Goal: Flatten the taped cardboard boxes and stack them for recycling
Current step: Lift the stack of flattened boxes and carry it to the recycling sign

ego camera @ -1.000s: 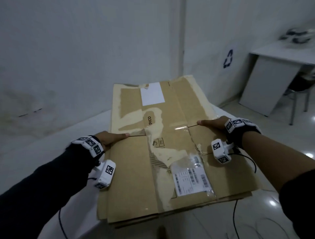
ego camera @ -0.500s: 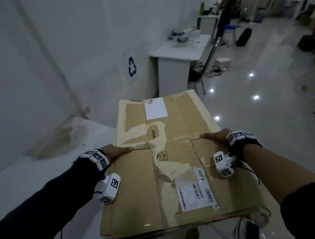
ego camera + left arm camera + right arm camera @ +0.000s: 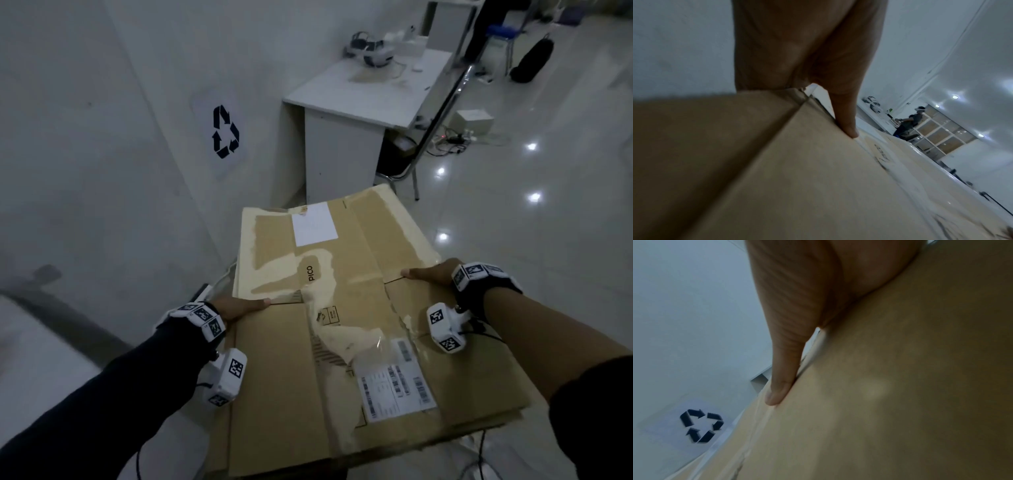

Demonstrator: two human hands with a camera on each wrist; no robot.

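The left hand (image 3: 236,306) grips the left edge of the flattened brown cardboard boxes (image 3: 342,342), thumb (image 3: 846,123) lying on the top face, the other fingers hidden beneath. The right hand (image 3: 431,274) grips the opposite edge the same way, its thumb (image 3: 781,382) pressed along the top surface. The 2 hands are well apart, with the cardboard carried level between them.

Change noted: over the last second the grip has not altered, but the surroundings have swung. The white surface that lay under the load now sits only behind the left forearm, and the wall sheet with the black recycling symbol (image 3: 225,132) has come to stand ahead of the left hand. Judgement: flattening is done for this load, and the carry toward the recycling spot is under way; setting down is not yet done.

Condition of the load: at least 2 layers show at the near edge, roughly squared. The top face carries torn pale patches where tape and paper have pulled away, a printed shipping label (image 3: 394,387) near the right wrist, a blank white label (image 3: 313,224) at the far end, and the print "PICO".

Beyond the right hand stands a white desk (image 3: 359,99) over glossy floor (image 3: 548,240).
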